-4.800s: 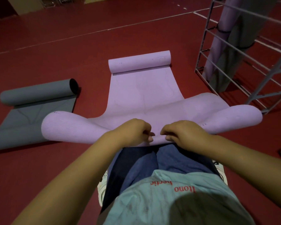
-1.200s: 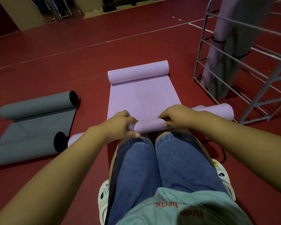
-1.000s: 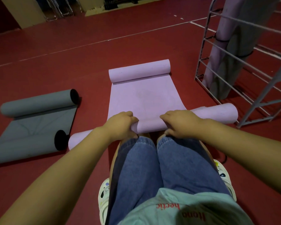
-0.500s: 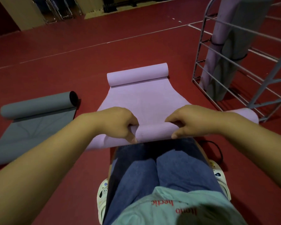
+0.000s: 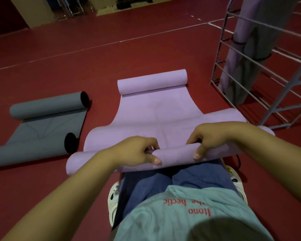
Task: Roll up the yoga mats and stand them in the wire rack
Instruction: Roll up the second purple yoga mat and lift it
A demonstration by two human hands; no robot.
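Note:
A purple yoga mat (image 5: pixel 155 112) lies on the red floor in front of my knees, its far end curled into a roll and its near end rolled up over my lap. My left hand (image 5: pixel 137 152) grips the near roll left of centre, thumb on the front. My right hand (image 5: pixel 208 138) grips the same roll right of centre. The mat's sides bulge up beside the roll. A grey yoga mat (image 5: pixel 47 122) lies at the left, curled at both ends. The wire rack (image 5: pixel 268 73) stands at the right.
Inside the rack stand a rolled purple mat (image 5: pixel 240 44) and a rolled grey mat (image 5: pixel 261 49), each bound with a black strap. My knees and white clogs are below the roll. A black cord (image 5: pixel 238 160) lies on the floor by my right foot.
The near roll has been lifted and rolled further forward, and the mat's sides now bulge upward. Both hands kept their grip on it.

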